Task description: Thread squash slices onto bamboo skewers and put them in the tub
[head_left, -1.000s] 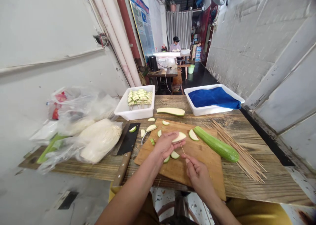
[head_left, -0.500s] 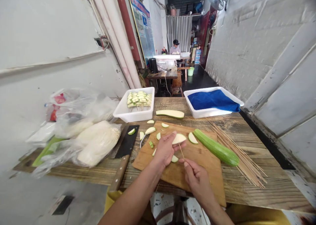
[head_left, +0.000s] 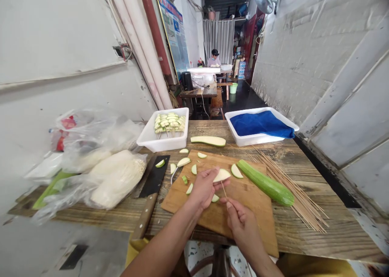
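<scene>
Above the wooden cutting board [head_left: 243, 224], my left hand [head_left: 204, 187] is closed on a pale zucchini slice [head_left: 222, 175]. My right hand [head_left: 241, 218] pinches a thin wooden skewer [head_left: 224, 191], whose upper end meets the slice's lower edge; how deep it goes in is hidden. Loose half-round slices lie around the hands, among them one [head_left: 236, 171] to the right and one [head_left: 201, 155] farther back. A whole green zucchini [head_left: 267, 184] rests across the board's right edge. Beyond the board lies a cut zucchini half [head_left: 208, 141], pale face showing.
A cleaver [head_left: 155, 179] with one slice on its blade lies left of the board. Skewered slices fill part of a white tray [head_left: 142, 140]; a blue cloth [head_left: 261, 123] lies in another. Loose skewers [head_left: 304, 206] spread rightward. Plastic bags [head_left: 115, 180] sit left. A person [head_left: 214, 58] sits far back.
My hands stay in nearly the same place, with the slice and skewer still held together. The whole view has shifted slightly.
</scene>
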Available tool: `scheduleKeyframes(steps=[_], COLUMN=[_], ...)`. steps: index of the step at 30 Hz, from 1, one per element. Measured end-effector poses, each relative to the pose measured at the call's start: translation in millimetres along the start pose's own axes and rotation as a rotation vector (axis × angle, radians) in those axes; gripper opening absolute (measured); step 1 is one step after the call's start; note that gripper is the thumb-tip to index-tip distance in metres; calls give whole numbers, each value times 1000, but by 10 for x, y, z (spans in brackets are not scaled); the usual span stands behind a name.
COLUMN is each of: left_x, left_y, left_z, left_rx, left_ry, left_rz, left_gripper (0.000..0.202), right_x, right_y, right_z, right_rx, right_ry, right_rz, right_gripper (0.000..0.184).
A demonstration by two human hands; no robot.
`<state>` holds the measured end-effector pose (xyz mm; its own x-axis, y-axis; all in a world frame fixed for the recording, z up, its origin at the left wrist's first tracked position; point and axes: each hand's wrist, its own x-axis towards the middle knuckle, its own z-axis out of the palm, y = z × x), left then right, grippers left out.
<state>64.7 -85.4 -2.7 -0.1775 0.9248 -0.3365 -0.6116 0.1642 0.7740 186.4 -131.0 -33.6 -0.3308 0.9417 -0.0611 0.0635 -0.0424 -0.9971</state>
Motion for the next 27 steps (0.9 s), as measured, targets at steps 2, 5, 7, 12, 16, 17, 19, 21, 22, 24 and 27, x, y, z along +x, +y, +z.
scheduleKeyframes(steps=[2, 5, 7, 12, 16, 17, 19, 21, 22, 24, 27], left_x=[-13, -37, -53, -85, -84, -76, -52, -31, -25, -28, -62], left_y=[-15, -36, -45, -127, -195, -189, -154, -112, -100, -103, -166], left_z=[3, 9, 15, 58, 79, 71, 38, -2, -16, -26, 11], left_rx=[7, 57, 83, 57, 28, 27, 20, 7, 2, -3, -23], left_ry=[-2, -1, -1, -50, -89, -78, -18, 47, 66, 70, 68], left_rz=[-13, -99, -147, -128, -68, -62, -25, 29, 49, 38, -12], left_gripper=[14, 20, 22, 23, 25, 25, 23, 20, 20, 20, 21], right_x=[14, 50, 74, 144, 185, 172, 107, 6, -47, -136, -189], right_y=[4, 29, 51, 42, 17, 27, 69, 114, 127, 126, 72], right_z=[9, 27, 38, 21, -65, -92, -142, -177, -188, -196, -198], right_rx=[8, 43, 76, 53, -39, -46, -44, -53, -69, -106, -132], right_ry=[-1, 12, 12, 34, 33, 25, -14, -74, -86, -68, -8], right_rz=[11, 7, 6, -24, -87, -91, -76, -58, -60, -77, -91], right_gripper=[44, 42, 40, 38, 33, 32, 30, 30, 30, 30, 30])
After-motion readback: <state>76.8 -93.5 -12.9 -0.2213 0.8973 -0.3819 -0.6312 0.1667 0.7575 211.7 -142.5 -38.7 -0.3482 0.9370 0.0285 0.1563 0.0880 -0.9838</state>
